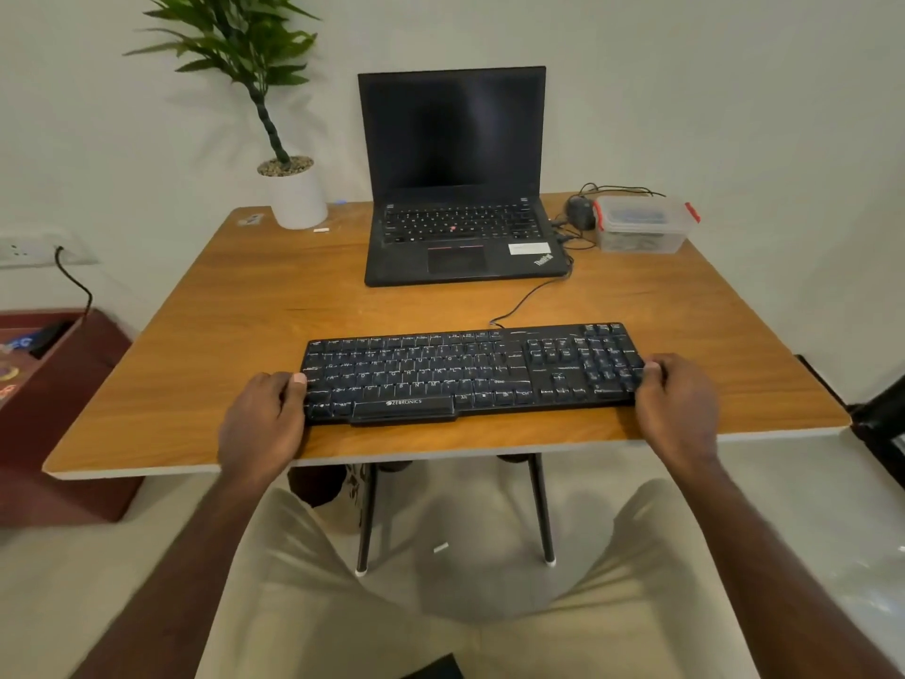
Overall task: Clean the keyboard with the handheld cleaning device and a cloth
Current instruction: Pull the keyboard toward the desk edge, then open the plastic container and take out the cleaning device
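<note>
A black Zebronics keyboard (470, 372) lies flat near the front edge of the wooden table (245, 306), its cable running back toward the open ThinkPad laptop (458, 188) at the rear edge. The left hand (262, 419) grips the keyboard's left end, thumb on top and fingers curled around the side. The right hand (678, 401) grips the right end likewise. A potted plant (294, 188) stands at the back left corner, a clear lidded container (641, 225) at the back right.
</note>
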`<action>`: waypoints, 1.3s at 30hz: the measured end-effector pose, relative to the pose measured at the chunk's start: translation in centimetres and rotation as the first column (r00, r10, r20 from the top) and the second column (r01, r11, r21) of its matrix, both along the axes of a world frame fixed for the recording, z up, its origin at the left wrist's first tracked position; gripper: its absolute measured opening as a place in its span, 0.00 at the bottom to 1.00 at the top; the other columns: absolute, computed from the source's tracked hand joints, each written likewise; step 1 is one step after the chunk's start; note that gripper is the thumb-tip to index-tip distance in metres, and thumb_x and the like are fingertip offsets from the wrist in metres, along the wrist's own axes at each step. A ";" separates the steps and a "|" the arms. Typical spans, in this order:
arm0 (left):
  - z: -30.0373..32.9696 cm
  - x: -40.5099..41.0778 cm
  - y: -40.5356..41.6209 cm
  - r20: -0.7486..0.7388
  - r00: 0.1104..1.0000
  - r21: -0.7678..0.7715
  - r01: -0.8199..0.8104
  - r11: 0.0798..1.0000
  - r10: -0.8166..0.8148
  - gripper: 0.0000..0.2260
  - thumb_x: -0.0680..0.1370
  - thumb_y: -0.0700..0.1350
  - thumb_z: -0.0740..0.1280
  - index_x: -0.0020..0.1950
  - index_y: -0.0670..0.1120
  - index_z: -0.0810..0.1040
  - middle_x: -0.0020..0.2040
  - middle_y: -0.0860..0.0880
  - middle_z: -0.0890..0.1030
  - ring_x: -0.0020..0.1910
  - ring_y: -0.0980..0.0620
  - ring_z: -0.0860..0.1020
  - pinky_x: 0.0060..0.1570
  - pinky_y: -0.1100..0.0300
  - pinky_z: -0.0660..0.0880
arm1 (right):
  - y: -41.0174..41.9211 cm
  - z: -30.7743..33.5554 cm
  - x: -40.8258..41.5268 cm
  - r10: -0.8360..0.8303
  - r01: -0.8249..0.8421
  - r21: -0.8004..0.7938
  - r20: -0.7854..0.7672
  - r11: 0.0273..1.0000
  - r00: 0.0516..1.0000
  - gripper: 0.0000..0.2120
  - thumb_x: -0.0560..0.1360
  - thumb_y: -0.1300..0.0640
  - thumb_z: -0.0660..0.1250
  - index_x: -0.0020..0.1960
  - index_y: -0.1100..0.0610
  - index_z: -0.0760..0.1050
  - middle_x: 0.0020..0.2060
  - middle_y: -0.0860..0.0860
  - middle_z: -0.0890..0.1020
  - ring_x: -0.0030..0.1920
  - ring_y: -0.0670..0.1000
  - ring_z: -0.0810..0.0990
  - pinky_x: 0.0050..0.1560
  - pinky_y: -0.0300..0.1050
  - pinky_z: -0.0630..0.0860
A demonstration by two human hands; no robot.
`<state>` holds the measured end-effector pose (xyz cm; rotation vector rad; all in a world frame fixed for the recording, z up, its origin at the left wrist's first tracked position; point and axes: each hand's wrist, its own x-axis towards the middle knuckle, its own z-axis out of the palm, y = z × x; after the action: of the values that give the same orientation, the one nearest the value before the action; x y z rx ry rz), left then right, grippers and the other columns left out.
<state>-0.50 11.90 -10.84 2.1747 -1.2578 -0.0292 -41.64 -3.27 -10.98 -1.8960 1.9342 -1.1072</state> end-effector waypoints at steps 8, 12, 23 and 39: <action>0.0 -0.1 -0.2 0.010 1.000 -0.030 -0.001 1.000 0.001 0.18 0.86 0.51 0.57 0.59 0.40 0.81 0.48 0.44 0.79 0.46 0.49 0.72 0.45 0.52 0.68 | -0.2 0.0 0.3 -0.030 0.030 -0.036 -0.012 0.999 0.999 0.12 0.82 0.61 0.59 0.51 0.64 0.81 0.44 0.60 0.83 0.42 0.55 0.75 0.43 0.44 0.64; 0.6 0.1 -0.9 -0.034 0.999 -0.058 0.009 0.998 -0.011 0.17 0.85 0.50 0.60 0.57 0.39 0.82 0.46 0.43 0.79 0.46 0.46 0.74 0.45 0.51 0.69 | -0.2 0.2 0.2 -0.018 0.018 -0.031 -0.011 0.999 1.000 0.12 0.82 0.61 0.59 0.50 0.63 0.81 0.43 0.58 0.83 0.42 0.54 0.76 0.43 0.44 0.65; 5.2 -5.1 -9.1 0.008 0.982 -0.174 0.189 0.966 -0.191 0.10 0.78 0.46 0.72 0.57 0.43 0.80 0.50 0.47 0.76 0.47 0.53 0.72 0.46 0.53 0.72 | -2.3 1.6 -0.4 0.010 -0.018 0.087 0.097 0.996 0.995 0.07 0.81 0.58 0.63 0.55 0.57 0.77 0.48 0.50 0.80 0.51 0.50 0.77 0.50 0.46 0.71; 8.5 -19.3 -28.9 -0.422 0.769 -0.091 0.491 0.866 -0.480 0.04 0.78 0.45 0.71 0.45 0.46 0.84 0.39 0.52 0.80 0.41 0.54 0.77 0.40 0.60 0.72 | -19.9 7.0 -4.1 -0.123 0.080 0.138 0.338 0.987 0.933 0.11 0.82 0.56 0.62 0.60 0.60 0.76 0.55 0.56 0.81 0.57 0.57 0.79 0.52 0.46 0.73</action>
<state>-19.84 -17.02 -2.29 1.6637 -1.5092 -0.7094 -45.70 -23.18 -3.98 -1.4382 1.8666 -1.2239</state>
